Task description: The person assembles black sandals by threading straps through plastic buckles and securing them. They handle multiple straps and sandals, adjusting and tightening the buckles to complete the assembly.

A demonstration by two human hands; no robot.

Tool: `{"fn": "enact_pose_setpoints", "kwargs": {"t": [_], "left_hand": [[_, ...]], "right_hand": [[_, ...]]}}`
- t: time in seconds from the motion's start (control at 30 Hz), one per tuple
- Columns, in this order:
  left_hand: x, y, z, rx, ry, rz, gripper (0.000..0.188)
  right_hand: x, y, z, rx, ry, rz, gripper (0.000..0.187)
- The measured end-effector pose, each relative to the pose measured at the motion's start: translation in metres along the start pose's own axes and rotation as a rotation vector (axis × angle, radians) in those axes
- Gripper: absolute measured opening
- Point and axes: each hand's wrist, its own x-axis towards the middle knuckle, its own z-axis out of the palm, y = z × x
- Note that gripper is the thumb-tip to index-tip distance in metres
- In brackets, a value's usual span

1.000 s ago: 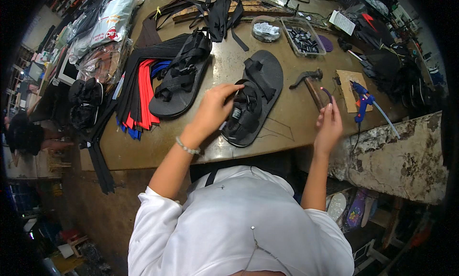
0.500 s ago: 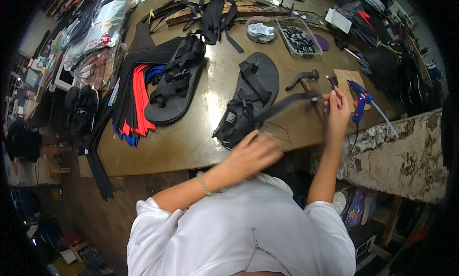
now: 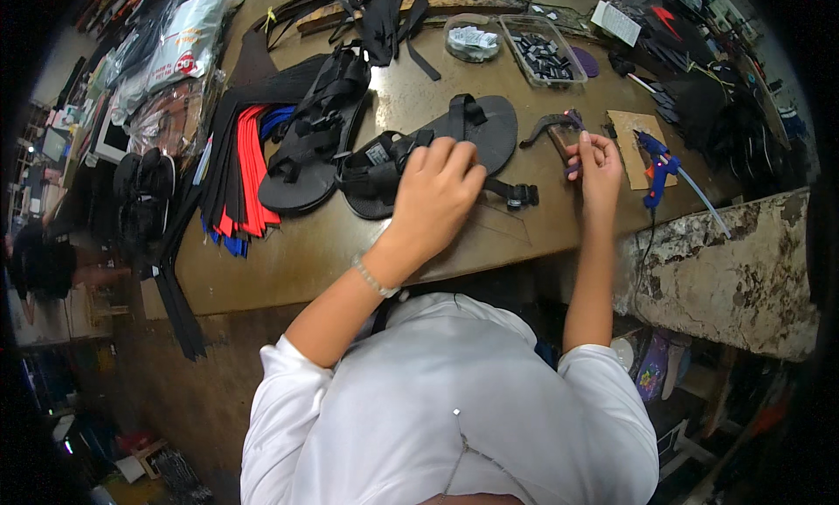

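My left hand is closed over the ankle straps of a black strappy sandal, its fingers hiding the middle of it. The sandal lies on the table with its toe to the right. From under that hand a black strap runs right and ends in a black plastic buckle on the tabletop. My right hand is raised beside the hammer, fingers pinched round a small purplish object, too blurred to name. The matching sandal lies to the left, touching or nearly touching the first one's heel.
Red, blue and black strips are stacked at the left. Behind stand a tub of small black buckles and a round tub of whitish pieces. A blue glue gun lies on cardboard at the right. The table's front edge runs close to me.
The sandal has turned clockwise, heel to the left. Its strap, earlier stretched to my right hand, now lies on the table. My left hand has moved up onto the sandal.
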Motion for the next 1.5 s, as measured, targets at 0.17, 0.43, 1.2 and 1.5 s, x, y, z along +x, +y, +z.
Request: {"fn": "enact_pose_setpoints", "kwargs": {"t": [0.17,0.43,1.2,1.5], "left_hand": [[-0.036,-0.006,-0.069,-0.373,0.258,-0.249,0.038],[-0.163,-0.024,-0.083,-0.617,0.435,-1.352,0.018],[-0.170,-0.037,-0.090,-0.135,-0.041,-0.787,0.011],[-0.169,-0.028,-0.081,-0.157,0.111,-0.888,0.010]], "right_hand": [[0.003,-0.011,-0.007,-0.033,-0.011,-0.047,0.022],[0.060,0.023,-0.015,-0.387,-0.051,-0.176,0.029],[-0.177,-0.025,0.195,0.081,-0.853,0.032,0.010],[-0.178,-0.027,0.196,0.015,-0.840,-0.017,0.010]]}}
